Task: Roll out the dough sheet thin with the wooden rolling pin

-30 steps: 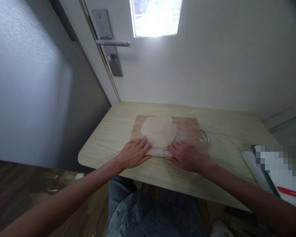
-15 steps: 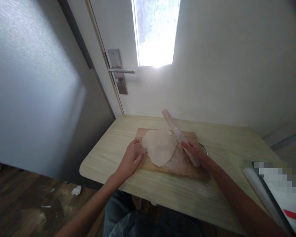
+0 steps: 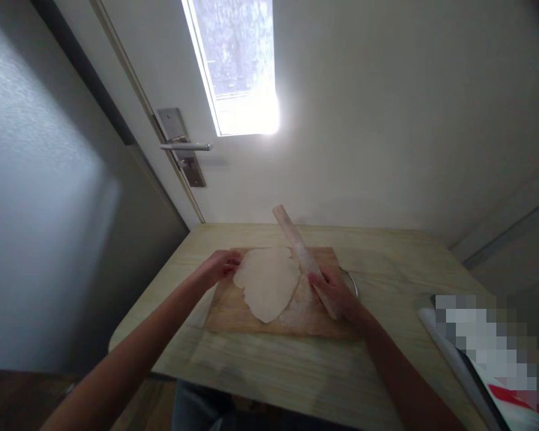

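Head view. We see a wooden cutting board lying flat on a pale wood-grain table, set toward the far side near the wall. On the board lies a flattened sheet of dough, irregular in outline, spread over the middle and far part of the board; the board's right side around it looks dusted with flour.

Our left hand rests at the dough's far-left edge, fingertips curled onto the rim of the sheet; whether they pinch it or merely press on it, we cannot tell.

Our right hand is closed around the near end of a rolling pin. The pin runs diagonally, its far end pointing up and away past the board's back edge, its shaft lying just beside the dough's right edge, tilted.

A thin metal loop shows at the board's right edge, just behind the right hand.

At the table's near right corner lies a flat item, partly blurred out. Beyond the table: a door with a metal lever handle and a narrow bright window pane.
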Demonstrator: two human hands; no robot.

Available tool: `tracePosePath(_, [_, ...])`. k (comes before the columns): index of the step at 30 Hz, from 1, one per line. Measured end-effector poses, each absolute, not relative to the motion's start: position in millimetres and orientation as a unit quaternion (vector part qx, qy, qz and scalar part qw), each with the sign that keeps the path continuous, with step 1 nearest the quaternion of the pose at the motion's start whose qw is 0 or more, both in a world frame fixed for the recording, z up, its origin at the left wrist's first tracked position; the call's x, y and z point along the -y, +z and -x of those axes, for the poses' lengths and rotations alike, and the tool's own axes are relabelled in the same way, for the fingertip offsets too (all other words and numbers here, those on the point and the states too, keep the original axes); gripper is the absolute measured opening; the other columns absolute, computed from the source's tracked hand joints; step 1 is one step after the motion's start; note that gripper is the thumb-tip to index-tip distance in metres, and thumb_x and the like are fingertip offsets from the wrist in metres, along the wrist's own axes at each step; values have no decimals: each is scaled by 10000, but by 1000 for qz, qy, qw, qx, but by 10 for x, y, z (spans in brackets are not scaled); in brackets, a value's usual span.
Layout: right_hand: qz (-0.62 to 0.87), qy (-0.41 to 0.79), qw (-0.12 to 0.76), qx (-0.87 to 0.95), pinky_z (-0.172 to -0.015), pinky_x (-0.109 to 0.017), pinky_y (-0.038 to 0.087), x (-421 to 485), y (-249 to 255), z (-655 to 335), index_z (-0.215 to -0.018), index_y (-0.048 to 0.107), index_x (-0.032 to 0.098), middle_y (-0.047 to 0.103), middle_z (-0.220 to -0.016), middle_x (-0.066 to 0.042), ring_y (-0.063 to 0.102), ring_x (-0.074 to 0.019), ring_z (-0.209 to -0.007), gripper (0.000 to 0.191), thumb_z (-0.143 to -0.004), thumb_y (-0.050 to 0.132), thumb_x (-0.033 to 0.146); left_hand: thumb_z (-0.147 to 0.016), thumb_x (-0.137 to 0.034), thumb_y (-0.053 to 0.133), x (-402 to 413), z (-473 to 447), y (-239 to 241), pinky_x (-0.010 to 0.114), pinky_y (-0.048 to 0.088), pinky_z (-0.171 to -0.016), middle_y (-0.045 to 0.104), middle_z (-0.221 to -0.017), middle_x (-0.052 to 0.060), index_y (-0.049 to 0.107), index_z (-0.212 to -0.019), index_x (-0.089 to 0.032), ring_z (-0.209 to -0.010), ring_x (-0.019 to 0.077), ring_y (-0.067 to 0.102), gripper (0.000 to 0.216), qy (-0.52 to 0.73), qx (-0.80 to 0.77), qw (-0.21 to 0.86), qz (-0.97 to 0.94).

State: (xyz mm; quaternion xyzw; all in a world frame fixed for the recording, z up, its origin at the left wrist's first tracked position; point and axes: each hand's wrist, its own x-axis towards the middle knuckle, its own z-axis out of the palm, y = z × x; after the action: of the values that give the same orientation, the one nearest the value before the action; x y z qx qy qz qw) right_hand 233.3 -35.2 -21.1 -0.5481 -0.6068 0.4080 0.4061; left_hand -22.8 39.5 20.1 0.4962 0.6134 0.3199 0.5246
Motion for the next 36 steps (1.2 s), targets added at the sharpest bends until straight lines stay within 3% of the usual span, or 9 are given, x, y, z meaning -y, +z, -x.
tracePosePath(4, [533,419,408,611,-420,-232,274,342,-186,-2335,-532,408,204,380,-478,43,349,-88,-443,418,-667,433,600,-520,-262,604,-467,226,210,182,241,-376,445,-470,-41,480,-560,-131,-371,51,382,185,298,-614,537,-496])
tracePosePath(8, [525,426,414,609,-435,-232,268,334,-180,-2338,-530,414,200,378,-489,46,343,-85,-456,407,-663,456,582,-530,-223,591,-436,105,152,196,326,-425,500,-535,-27,479,-657,-140,-441,79,455,189,304,-598,523,-526])
tracePosePath(13, [513,447,425,597,-431,-229,277,332,-197,-2334,-543,426,197,386,-479,51,353,-83,-449,384,-677,468,555,-504,-147,599,-338,-52,83,202,365,-493,524,-651,-48,410,-738,-194,-565,105,498,304,346,-591,434,-586])
tracePosePath(19, [502,491,448,553,-382,-219,303,339,-171,-2337,-545,433,197,404,-460,52,360,-71,-396,432,-638,484,616,-517,-102,575,-200,-151,399,198,351,-509,526,-660,-45,471,-738,-189,-587,102,493,259,363,-546,360,-664])
tracePosePath(26, [511,517,498,473,-339,-208,325,321,-165,-2400,-580,440,197,421,-439,51,365,-65,-352,475,-602,479,670,-508,-204,697,59,-283,1168,186,350,-441,568,-580,-39,527,-787,-175,-478,95,508,327,351,-421,476,-688])
tracePosePath(31, [516,515,521,444,-367,-208,355,321,-156,-2419,-590,460,191,446,-442,44,399,-68,-365,464,-598,507,652,-488,-192,718,-152,-285,1192,186,366,-432,597,-586,-27,553,-771,-164,-457,94,517,329,309,-408,491,-705])
tracePosePath(33, [515,516,521,443,-358,-210,354,327,-142,-2407,-589,458,193,448,-432,45,400,-71,-358,467,-583,519,655,-502,-161,705,-313,-314,1011,193,393,-465,596,-580,-21,551,-748,-155,-494,104,539,291,281,-427,445,-735])
tracePosePath(36, [517,515,516,448,-329,-203,332,335,-122,-2385,-579,447,196,439,-413,48,379,-68,-337,472,-580,516,663,-591,-136,647,-492,-374,675,252,450,-569,616,-620,9,560,-752,-155,-585,146,584,184,230,-486,275,-797])
